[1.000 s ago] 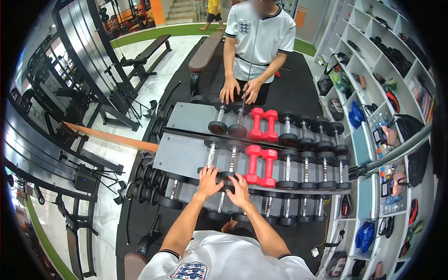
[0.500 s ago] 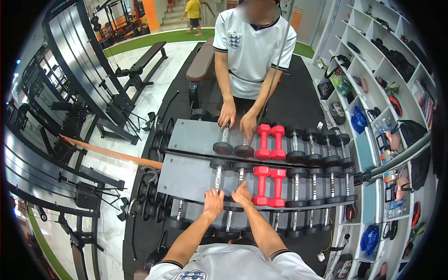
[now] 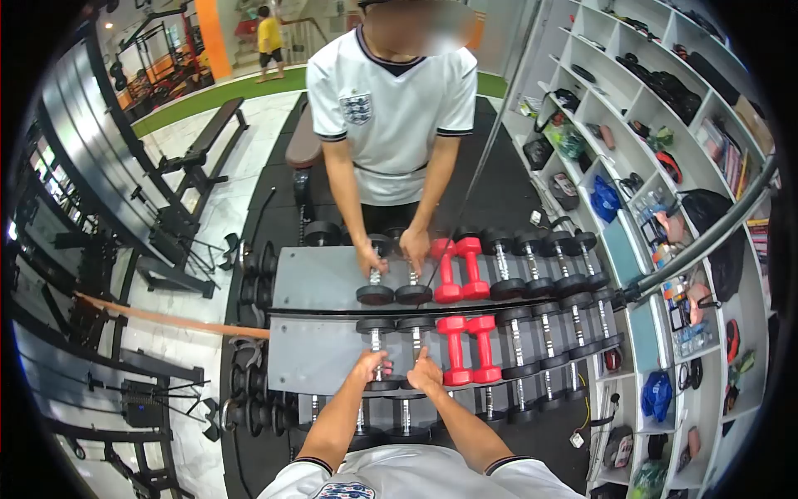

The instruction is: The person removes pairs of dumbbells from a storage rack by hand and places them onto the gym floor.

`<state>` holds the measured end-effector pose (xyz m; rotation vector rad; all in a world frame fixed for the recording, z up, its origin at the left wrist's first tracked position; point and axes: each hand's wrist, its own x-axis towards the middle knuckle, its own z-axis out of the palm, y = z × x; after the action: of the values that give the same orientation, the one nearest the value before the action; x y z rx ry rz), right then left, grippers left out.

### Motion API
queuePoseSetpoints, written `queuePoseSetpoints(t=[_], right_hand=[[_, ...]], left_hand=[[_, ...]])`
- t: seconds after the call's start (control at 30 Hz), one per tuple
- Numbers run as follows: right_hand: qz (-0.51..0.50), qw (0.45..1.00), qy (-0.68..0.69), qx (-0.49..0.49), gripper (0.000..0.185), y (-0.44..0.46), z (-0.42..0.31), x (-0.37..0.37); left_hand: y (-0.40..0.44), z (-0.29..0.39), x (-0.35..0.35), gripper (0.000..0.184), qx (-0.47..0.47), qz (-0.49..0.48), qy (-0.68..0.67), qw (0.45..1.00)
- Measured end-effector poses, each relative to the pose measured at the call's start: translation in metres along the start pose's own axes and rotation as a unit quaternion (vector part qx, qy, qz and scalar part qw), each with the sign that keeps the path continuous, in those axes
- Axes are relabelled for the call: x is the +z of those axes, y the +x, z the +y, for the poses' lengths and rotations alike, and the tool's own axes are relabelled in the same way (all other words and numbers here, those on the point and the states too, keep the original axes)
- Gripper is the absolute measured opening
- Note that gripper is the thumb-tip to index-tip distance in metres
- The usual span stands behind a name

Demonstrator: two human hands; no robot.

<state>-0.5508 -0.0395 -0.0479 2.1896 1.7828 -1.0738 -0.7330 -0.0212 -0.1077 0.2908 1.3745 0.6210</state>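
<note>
L hand is at the lower end of the L dumbbell's chrome handle, R hand likewise on the R dumbbell, thumb up along the bar. Fingers curl in, partly hidden; can't tell how tight either hold is. Both wts lie lengthwise on the grey top tier of the rack, prob. so the near ends face the user, w/ one hand per wt keeping the pair level. Red pair sits just beside, then more black dumbbells in a row, prob. set parallel for easy access. Lower tier holds extra dumbbells. Behind, a mirror doubles it all, incl. the person's reflection. Black matting underfoot, gym machine on the L, white cubbies w/ a blue bag on the R.
</note>
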Motion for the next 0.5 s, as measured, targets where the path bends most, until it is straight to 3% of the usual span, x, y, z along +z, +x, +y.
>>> queuePoseSetpoints(t=[0.03, 0.1, 0.3, 0.5], right_hand=[[-0.002, 1.000, -0.003, 0.002, 0.088, -0.001, -0.001, -0.002], [-0.008, 1.000, -0.009, 0.004, 0.088, -0.004, -0.003, -0.007], [0.014, 1.000, 0.005, 0.009, 0.082, -0.004, -0.004, -0.006], [0.022, 1.000, 0.006, 0.021, 0.077, -0.005, -0.004, -0.010]], left_hand=[[0.012, -0.002, 0.002, 0.028, -0.054, -0.018, -0.051, 0.997], [0.027, -0.004, 0.012, 0.015, -0.045, 0.034, -0.049, 0.997], [0.002, 0.008, 0.022, 0.018, -0.002, 0.090, -0.031, 0.995], [0.009, 0.003, 0.014, 0.021, 0.001, 0.052, -0.060, 0.997]])
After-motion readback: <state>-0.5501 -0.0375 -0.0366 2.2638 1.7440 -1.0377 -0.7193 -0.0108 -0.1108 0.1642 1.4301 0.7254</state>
